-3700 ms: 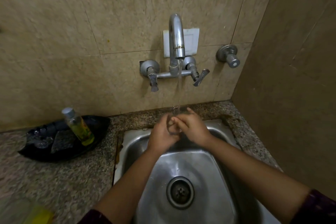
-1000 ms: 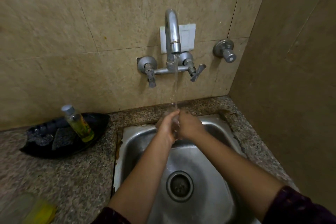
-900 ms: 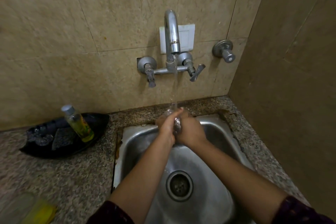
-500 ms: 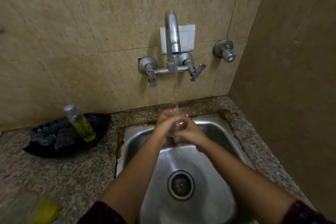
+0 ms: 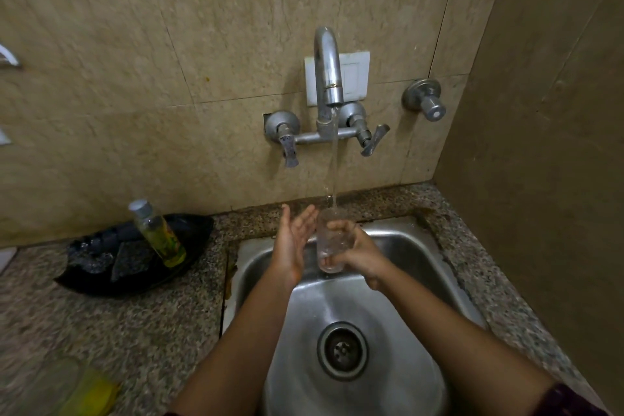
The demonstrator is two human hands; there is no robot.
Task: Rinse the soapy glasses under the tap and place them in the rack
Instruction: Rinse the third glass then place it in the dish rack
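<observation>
A clear drinking glass (image 5: 333, 240) stands upright over the steel sink (image 5: 435, 267), its mouth right under the water running from the tap (image 5: 327, 78). My right hand (image 5: 363, 255) grips the glass from the right, fingers curled round its lower half. My left hand (image 5: 294, 240) is beside the glass on its left, palm facing it and fingers straight; contact with the glass is unclear. No rack is in view.
A black tray (image 5: 189, 230) on the granite counter at the left holds a yellow-green bottle (image 5: 158, 235) and dark scrub pads. A yellow cloth or sponge (image 5: 89, 393) lies at the lower left. A brown wall closes the right side. The sink drain (image 5: 342, 350) sits below my arms.
My left hand has come off the glass and opened flat beside it. The right hand now holds the glass alone, upright under the stream.
</observation>
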